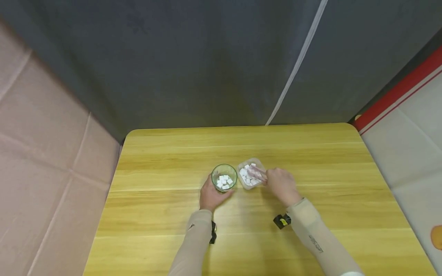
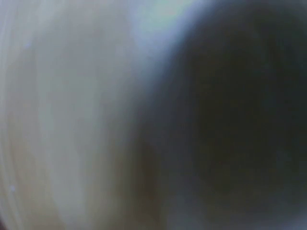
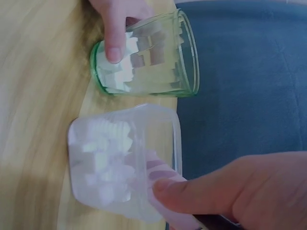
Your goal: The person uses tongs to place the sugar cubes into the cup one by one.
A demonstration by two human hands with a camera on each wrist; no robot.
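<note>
A green-tinted drinking glass (image 1: 223,165) stands on the table with several white cubes (image 1: 224,181) at its bottom. My left hand (image 1: 214,197) grips it from the near left side; the right wrist view shows the thumb (image 3: 115,45) against the glass wall. Just right of the glass is a translucent plastic container (image 1: 253,160) holding many more white cubes (image 3: 103,163). My right hand (image 1: 281,184) pinches pinkish see-through tongs (image 1: 257,173), whose tips reach down into the container among the cubes. The container wall blurs those tips. Dark blur fills much of the left wrist view.
Glass and container sit side by side on a light wooden table (image 1: 165,161), near its middle. A dark grey curtain (image 1: 190,76) hangs behind the far edge. Pale padded panels (image 1: 51,172) flank the table on the left and right.
</note>
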